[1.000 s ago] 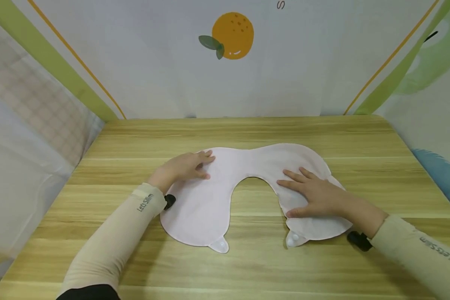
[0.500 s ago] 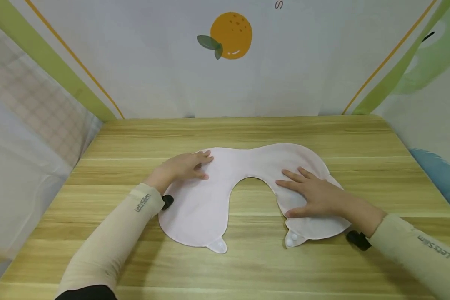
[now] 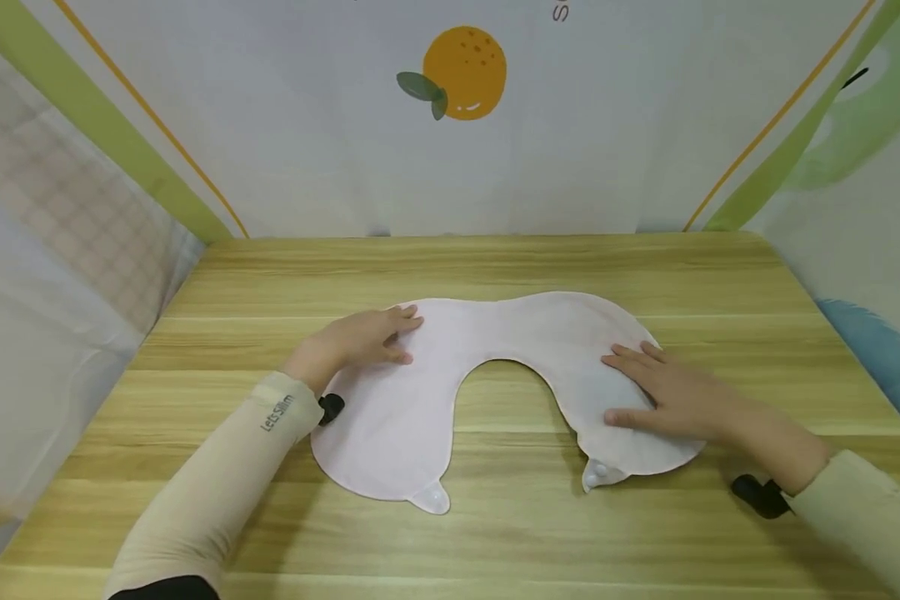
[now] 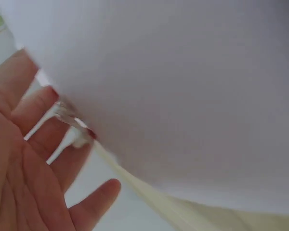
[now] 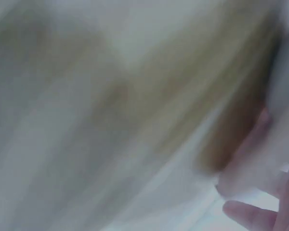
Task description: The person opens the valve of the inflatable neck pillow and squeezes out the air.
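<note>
A pale pink, U-shaped cloth bib (image 3: 390,425) lies spread on the table with its opening toward me. Small snap tabs (image 3: 431,498) stick out at the near ends of its two arms. My left hand (image 3: 360,337) rests on the bib's far left part, fingers loosely extended. On the right arm of the bib, my right hand (image 3: 682,396) lies palm down with fingers spread, reaching in from the outer edge. In the left wrist view the bib (image 4: 173,96) fills most of the picture beside the hand (image 4: 24,159). The right wrist view is blurred.
The wood-grain table (image 3: 495,550) runs back to a white curtain (image 3: 285,125) printed with an orange (image 3: 465,73). Hanging fabric also closes off both sides. A black wrist camera (image 3: 761,497) sits under the right wrist, and another (image 3: 332,408) under the left.
My right hand has slid right, toward the bib's outer edge, and the right snap tab has shifted slightly right and up. My left hand stays nearly in place.
</note>
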{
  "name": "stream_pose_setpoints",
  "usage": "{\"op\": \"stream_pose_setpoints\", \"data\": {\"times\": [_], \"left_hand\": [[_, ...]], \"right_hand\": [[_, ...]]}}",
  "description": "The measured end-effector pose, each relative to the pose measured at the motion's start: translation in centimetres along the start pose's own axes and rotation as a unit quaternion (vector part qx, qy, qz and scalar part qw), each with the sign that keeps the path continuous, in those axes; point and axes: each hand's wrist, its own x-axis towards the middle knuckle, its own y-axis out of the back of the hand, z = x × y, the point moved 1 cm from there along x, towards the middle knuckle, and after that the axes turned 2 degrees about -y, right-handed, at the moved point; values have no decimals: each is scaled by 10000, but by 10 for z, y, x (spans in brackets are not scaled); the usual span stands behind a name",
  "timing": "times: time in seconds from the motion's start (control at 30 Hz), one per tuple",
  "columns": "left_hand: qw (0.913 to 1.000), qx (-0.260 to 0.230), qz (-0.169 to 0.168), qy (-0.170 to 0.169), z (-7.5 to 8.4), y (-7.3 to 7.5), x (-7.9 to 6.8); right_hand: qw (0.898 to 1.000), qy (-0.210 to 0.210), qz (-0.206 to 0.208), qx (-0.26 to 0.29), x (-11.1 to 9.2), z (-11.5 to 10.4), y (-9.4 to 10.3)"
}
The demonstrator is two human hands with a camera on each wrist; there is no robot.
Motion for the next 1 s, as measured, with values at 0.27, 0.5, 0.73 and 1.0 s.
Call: {"op": "stream_pose_setpoints", "data": {"times": [0.27, 0.5, 0.73, 1.0], "left_hand": [[9969, 657, 137, -406, 27, -2, 14], [9929, 935, -32, -737, 49, -8, 32], [9947, 944, 15, -414, 32, -9, 20], [9948, 987, 224, -130, 13, -15, -16]], "right_hand": [[9996, 240, 136, -25, 6, -11, 7], [9990, 391, -177, -96, 22, -28, 3], [9980, 297, -156, 537, 14, -4, -2], [9988, -65, -109, 476, -14, 25, -5]]}}
